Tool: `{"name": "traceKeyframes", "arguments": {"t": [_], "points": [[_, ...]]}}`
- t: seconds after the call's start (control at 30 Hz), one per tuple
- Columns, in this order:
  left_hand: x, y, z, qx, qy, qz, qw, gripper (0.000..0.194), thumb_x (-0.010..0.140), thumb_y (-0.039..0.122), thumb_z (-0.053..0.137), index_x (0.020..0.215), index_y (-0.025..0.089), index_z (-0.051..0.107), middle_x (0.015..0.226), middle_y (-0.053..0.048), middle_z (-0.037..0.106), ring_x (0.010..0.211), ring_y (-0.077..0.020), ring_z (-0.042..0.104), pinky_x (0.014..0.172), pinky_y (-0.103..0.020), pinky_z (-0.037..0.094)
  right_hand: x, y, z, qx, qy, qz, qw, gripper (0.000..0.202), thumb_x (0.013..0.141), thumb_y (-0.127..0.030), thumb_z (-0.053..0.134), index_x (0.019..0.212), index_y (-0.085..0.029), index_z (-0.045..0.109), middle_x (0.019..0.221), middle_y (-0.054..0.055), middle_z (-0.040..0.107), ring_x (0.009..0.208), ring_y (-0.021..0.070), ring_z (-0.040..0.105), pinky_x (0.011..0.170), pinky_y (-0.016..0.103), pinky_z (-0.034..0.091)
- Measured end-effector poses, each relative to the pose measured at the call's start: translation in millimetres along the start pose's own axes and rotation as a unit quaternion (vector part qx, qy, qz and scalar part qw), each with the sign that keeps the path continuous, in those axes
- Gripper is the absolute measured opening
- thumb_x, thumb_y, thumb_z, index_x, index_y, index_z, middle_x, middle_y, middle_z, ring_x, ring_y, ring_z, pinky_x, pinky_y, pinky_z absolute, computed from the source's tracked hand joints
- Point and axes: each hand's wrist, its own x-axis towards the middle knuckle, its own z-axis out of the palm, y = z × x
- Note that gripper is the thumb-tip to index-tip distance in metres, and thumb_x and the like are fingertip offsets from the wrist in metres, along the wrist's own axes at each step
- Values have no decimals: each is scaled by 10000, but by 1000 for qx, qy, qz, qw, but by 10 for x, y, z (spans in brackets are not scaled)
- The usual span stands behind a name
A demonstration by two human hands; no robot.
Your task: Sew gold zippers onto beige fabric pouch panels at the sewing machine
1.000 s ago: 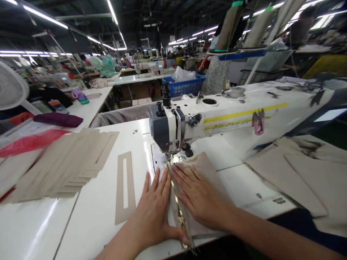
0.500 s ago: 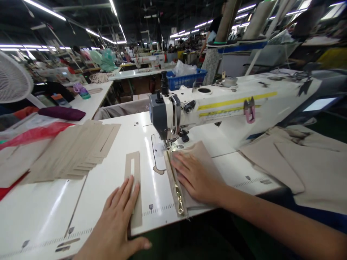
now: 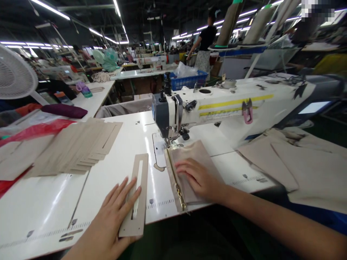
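My left hand (image 3: pixel 119 206) is at the front edge of the sewing table, its fingers stretched over a beige strip (image 3: pixel 142 198) with a long slot. The thumb is tucked beneath the strip's near end, gripping it. My right hand (image 3: pixel 199 178) rests with loosely bent fingers on a beige fabric piece (image 3: pixel 199 151); its thumb is hidden. Along that piece's left side runs a gold zipper (image 3: pixel 173 171), with its pull (image 3: pixel 183 204) near the table edge. The fabric's far end lies at the needle area of a white sewing machine (image 3: pixel 214 104).
Beige slotted pieces (image 3: pixel 78 144) lie fanned out at left, beside red plastic (image 3: pixel 40 130) and a purple bundle (image 3: pixel 65 111). More beige fabric (image 3: pixel 306 166) is heaped at right. Pink-handled snips (image 3: pixel 247 113) hang on the machine. A person (image 3: pixel 206 39) stands behind.
The slotted strip has shifted right and towards me, with my left thumb now under its near end. My right fingers have bent and drawn back slightly from the needle. The background person shows more fully.
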Motion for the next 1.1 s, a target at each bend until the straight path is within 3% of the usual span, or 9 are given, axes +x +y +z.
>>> {"name": "traceKeyframes", "arguments": {"t": [0.07,0.17,0.5,0.6,0.7,0.77,0.87,0.93,1.1], "points": [[-33,33,-11,2,6,4,1000,793,772,306,511,1452,203,118,1496,-131,177,1321,-357,290,990,-530,388,24,88,36,-104,-20,16,994,384,908,-200,369,1257,-83,479,1339,164,458,1258,232,384,1053,459,307],[-79,35,-11,0,21,23,1000,822,713,210,484,1452,186,126,1484,-115,226,1302,-327,345,992,-474,414,36,185,85,-189,-74,26,979,490,928,-282,359,1369,-68,358,1451,144,307,1354,245,234,1105,483,206],[194,-197,48,-91,21,23,995,556,823,292,502,1362,310,370,1460,-52,326,1293,-309,355,993,-466,410,94,160,49,-212,-80,30,974,436,929,-270,369,1326,-105,443,1411,122,388,1310,240,321,1087,465,255],[409,-269,154,-118,57,-40,991,387,887,248,391,1252,299,510,1296,-46,513,1169,-259,489,960,-436,446,138,146,56,-217,-66,34,973,402,907,-256,395,1258,-104,517,1354,128,459,1254,250,395,1064,458,291],[601,-288,207,-103,93,-93,986,359,893,197,362,1160,268,591,1069,-42,612,1002,-234,576,863,-418,510,121,129,79,-217,-60,44,973,442,906,-253,382,1303,-77,465,1410,128,389,1311,256,316,1095,482,231],[688,-231,205,-85,152,-75,982,363,892,164,377,1180,261,575,1076,-53,616,1018,-237,577,855,-425,516,80,111,95,-212,-67,53,974,470,920,-261,353,1353,-84,401,1447,115,326,1347,245,251,1107,495,200],[804,-41,209,-68,237,-8,969,493,887,88,369,1349,260,386,1271,-89,543,1180,-234,504,949,-429,476,22,76,106,-206,-68,62,974,472,930,-267,333,1375,-117,377,1450,103,320,1353,234,241,1108,489,204],[912,99,246,-61,226,29,972,543,884,60,355,1399,220,294,1325,-116,503,1227,-221,468,984,-395,460,7,59,105,-204,-57,62,975,476,923,-246,336,1382,-127,368,1440,104,341,1348,237,254,1104,490,218],[1187,219,377,-30,131,54,990,422,897,71,303,1273,117,490,1281,-160,535,1217,-254,471,984,-403,459,21,60,91,-206,-54,50,976,529,881,-182,363,1407,-144,322,1448,90,332,1348,233,254,1106,478,226]]}}
